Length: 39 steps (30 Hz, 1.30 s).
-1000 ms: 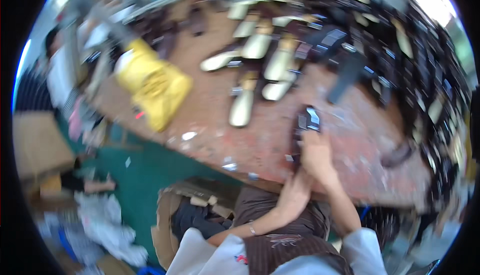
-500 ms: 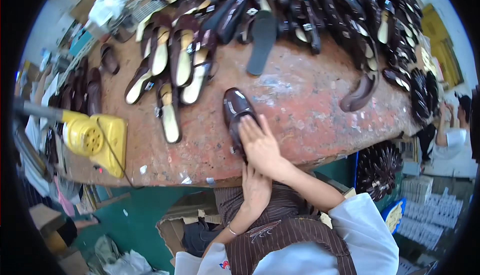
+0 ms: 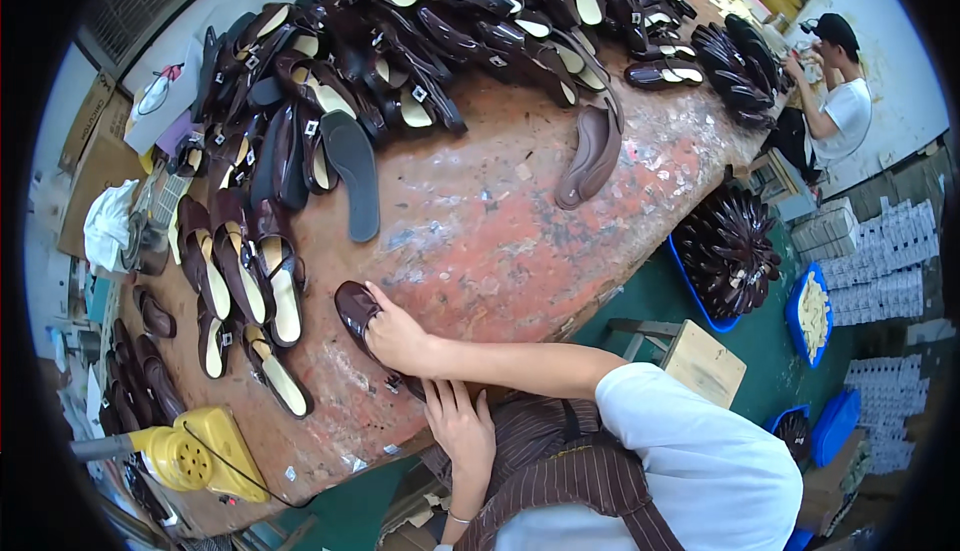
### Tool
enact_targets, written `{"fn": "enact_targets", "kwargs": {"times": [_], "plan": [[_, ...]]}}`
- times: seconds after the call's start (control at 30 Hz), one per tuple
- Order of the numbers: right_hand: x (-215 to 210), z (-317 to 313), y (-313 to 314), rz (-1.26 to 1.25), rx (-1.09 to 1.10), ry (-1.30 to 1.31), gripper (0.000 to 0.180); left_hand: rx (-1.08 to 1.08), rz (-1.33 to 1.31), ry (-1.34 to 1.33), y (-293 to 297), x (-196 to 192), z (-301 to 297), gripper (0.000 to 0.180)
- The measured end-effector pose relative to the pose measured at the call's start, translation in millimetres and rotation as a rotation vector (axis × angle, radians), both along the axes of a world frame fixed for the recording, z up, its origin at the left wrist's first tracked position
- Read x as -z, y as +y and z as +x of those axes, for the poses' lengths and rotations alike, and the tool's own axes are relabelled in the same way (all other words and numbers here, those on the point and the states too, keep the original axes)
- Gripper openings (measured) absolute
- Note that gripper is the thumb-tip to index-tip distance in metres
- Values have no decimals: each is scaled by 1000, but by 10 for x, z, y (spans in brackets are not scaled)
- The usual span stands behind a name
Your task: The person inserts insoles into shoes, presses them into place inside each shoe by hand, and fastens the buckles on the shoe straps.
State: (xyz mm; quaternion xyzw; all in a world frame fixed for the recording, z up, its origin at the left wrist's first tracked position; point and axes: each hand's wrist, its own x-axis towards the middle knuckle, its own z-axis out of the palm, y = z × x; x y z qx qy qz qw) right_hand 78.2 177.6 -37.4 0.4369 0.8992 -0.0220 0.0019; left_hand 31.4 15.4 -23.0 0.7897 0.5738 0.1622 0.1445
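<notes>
A shiny dark maroon shoe lies near the table's front edge, its toe pointing away from me and to the left. My right hand is closed over the middle of its upper, with the thumb along the right side; the other fingers are mostly hidden. At the heel end rests my left hand, its fingers stretched out and slightly spread, the tips beside or touching the heel. My right wrist and forearm cover part of the shoe's back. Left of it lies a shoe with a pale insole.
Maroon shoes are heaped along the far side. A dark sole-shaped piece and a brown curved piece lie on the worn red table. A yellow lamp base stands front left. At far right sits another person.
The view has swung to the right. My right hand has gone from lying flat on the shoe's upper to curling over it. The left hand stays by the heel.
</notes>
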Motion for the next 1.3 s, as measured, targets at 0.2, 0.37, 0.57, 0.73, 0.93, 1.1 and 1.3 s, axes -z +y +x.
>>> {"fn": "enact_targets", "kwargs": {"times": [0.2, 0.37, 0.57, 0.73, 0.93, 1.1, 1.3], "plan": [[-512, 1268, -66, -293, -133, 949, 24, -245, 178, -195, 478, 49, -25, 25], [-292, 3656, -72, 459, 719, 122, 32, -265, 341, -486, 458, -476, -581, 21], [-549, 3803, 181, 246, 523, -22, 21, -639, 485, -63, 163, -488, -1895, 20], [-550, 3849, 289, 55, 579, 740, 40, -833, 344, 227, 429, -307, -2282, 16], [-776, 3641, 89, 497, 755, 577, 50, -686, 494, 41, 1146, -503, -1656, 27], [-962, 3224, 63, 735, 889, 555, 61, -603, 366, -111, 969, -292, -1502, 21], [-1479, 2302, -124, 607, 792, 646, 62, -684, 304, -235, 498, -118, -1598, 17]]}}
